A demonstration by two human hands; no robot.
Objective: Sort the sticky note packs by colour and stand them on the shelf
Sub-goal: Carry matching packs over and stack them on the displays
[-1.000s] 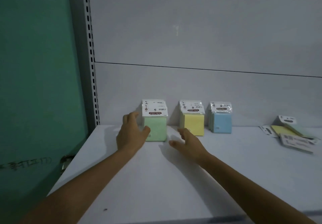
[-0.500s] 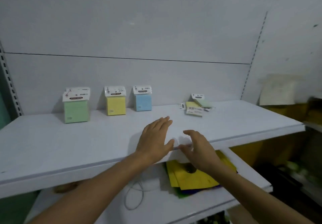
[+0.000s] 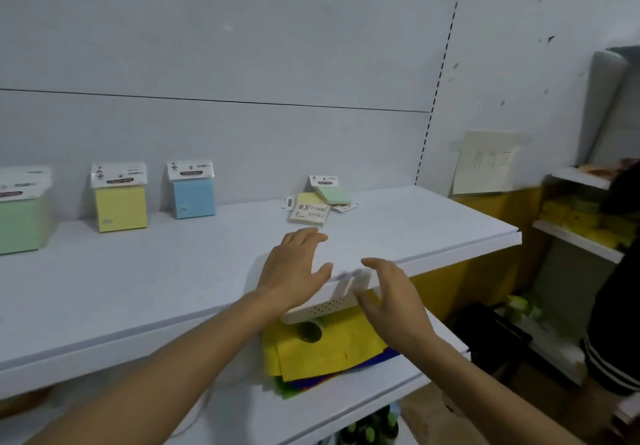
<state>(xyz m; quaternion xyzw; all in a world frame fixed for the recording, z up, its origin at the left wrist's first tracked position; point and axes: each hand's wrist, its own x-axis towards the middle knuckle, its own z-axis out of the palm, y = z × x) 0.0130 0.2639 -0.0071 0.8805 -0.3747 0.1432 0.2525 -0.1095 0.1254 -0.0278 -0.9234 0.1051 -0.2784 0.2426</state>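
Note:
On the white shelf [image 3: 138, 278] three groups of sticky note packs stand upright along the back: green [image 3: 17, 219] at the far left, yellow [image 3: 120, 207], then blue [image 3: 193, 196]. A loose pile of packs [image 3: 317, 203] lies flat further right, yellow and green ones among them. My left hand [image 3: 294, 268] hovers open over the shelf's front part, just short of the pile. My right hand [image 3: 391, 295] is open beside it at the shelf's front edge. Neither hand holds anything.
Below the shelf's edge a lower shelf [image 3: 346, 406] holds yellow paper sheets [image 3: 329, 347] and a white perforated device [image 3: 322, 306]. Another person in dark clothes [image 3: 616, 306] stands at the right edge. A paper note [image 3: 485, 164] is stuck on the wall.
My view has swung right, from the standing packs to the loose pile. Both hands left the green and yellow stacks and moved right along the shelf, open and empty.

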